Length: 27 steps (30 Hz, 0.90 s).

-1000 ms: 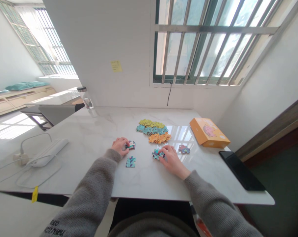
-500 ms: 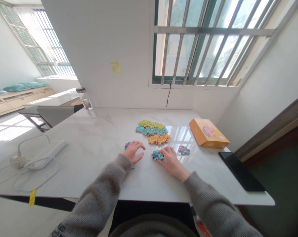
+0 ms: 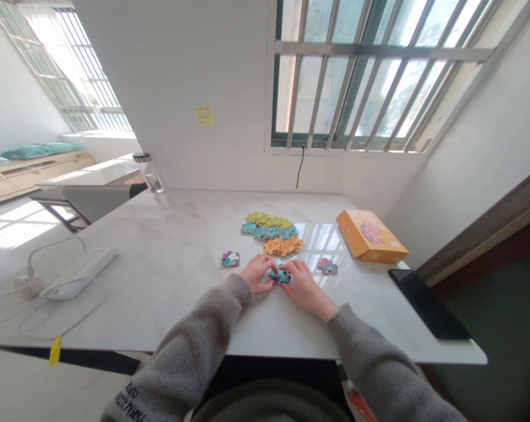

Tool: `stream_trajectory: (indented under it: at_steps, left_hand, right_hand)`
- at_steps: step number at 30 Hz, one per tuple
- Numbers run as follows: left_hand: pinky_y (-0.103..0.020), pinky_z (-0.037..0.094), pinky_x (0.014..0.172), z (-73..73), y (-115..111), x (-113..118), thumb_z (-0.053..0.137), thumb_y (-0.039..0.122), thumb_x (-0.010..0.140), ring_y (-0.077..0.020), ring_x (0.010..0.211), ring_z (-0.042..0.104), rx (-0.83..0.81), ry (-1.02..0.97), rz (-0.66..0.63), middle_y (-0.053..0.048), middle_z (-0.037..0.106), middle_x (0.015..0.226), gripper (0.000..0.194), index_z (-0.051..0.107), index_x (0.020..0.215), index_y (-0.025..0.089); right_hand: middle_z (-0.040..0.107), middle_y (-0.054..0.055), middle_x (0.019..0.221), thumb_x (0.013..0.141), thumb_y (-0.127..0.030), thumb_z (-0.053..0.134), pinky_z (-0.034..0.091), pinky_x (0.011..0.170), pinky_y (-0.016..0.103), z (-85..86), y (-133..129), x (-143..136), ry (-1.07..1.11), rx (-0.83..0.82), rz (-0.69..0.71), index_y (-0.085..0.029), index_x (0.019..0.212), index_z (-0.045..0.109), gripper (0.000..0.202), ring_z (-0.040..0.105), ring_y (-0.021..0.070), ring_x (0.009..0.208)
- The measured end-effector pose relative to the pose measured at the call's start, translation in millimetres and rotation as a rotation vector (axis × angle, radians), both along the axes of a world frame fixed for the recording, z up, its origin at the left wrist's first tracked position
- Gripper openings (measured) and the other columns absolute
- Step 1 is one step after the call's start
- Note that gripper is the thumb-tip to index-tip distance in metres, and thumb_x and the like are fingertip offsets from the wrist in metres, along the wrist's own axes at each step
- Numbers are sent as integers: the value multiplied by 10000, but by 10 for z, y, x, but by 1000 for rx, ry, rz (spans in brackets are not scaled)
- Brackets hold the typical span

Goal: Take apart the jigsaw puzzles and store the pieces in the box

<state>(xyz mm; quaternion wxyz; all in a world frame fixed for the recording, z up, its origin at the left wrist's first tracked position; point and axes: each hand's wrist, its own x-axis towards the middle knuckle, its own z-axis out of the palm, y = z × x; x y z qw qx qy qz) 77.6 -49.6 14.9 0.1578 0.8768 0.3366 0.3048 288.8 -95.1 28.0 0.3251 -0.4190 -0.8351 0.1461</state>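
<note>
Teal puzzle pieces [image 3: 280, 275] lie in front of me between my two hands. My left hand [image 3: 258, 274] grips their left side with thumb and fingers, and my right hand [image 3: 303, 285] grips their right side. To the left sits a small group of purple and teal pieces [image 3: 230, 259]. Right of my right hand are pink and blue pieces [image 3: 327, 266]. Beyond my hands, orange pieces [image 3: 284, 245], blue-green pieces [image 3: 270, 232] and yellow-green pieces [image 3: 269, 220] are piled in rows.
On the white table [image 3: 181, 234], an orange box [image 3: 372, 236] stands at the right, near a black tablet-like device [image 3: 428, 305]. A clear bottle [image 3: 151, 174] stands at the back left. A power strip [image 3: 82, 274] with cables lies at the left.
My left hand has moved right to the teal pieces and closed on them, uncovering the purple and teal group. My right hand has stayed nearly in place.
</note>
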Motion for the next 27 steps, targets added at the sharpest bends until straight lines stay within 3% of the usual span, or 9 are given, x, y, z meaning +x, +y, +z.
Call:
stream_trajectory:
  at_steps: [8,15,19,23,27]
  left_hand:
    - [-405,449,951,192,-177,21,627,71,659,-236,1018,512,63,-216,-18,-64,548,1018,257,505,840,205]
    - [-398,461,971,111,-167,13,654,118,705,-227,1041,534,7,-208,-75,-75,535,1050,215,548,874,199]
    - [-442,439,1019,23,-109,-6,684,186,722,-257,1109,512,34,-152,-32,-102,513,1130,355,565,1056,197]
    - [-441,464,983,-45,-55,-26,636,198,770,-252,1061,530,61,-79,28,-97,535,1099,274,580,1038,200]
    - [-429,473,957,-86,-28,-44,613,204,788,-246,1029,539,70,-26,26,-96,551,1080,231,594,1018,202]
  right_hand:
    - [559,80,1163,877,-154,597,455,1000,455,147,-12,81,84,63,77,-253,1098,567,244,500,251,1140]
    - [592,81,1142,847,-151,604,481,961,452,103,33,143,56,109,92,-250,1121,569,294,532,254,1107]
    - [619,85,1104,843,-198,603,477,936,450,93,174,428,-12,149,-11,-238,1114,585,275,555,267,1067]
    - [641,88,1040,821,-223,589,461,930,450,48,326,881,-79,126,-210,-221,1047,625,229,572,272,1007]
    - [652,92,1023,810,-247,575,438,946,437,-56,403,1235,-135,100,-278,-210,981,652,191,576,272,1015]
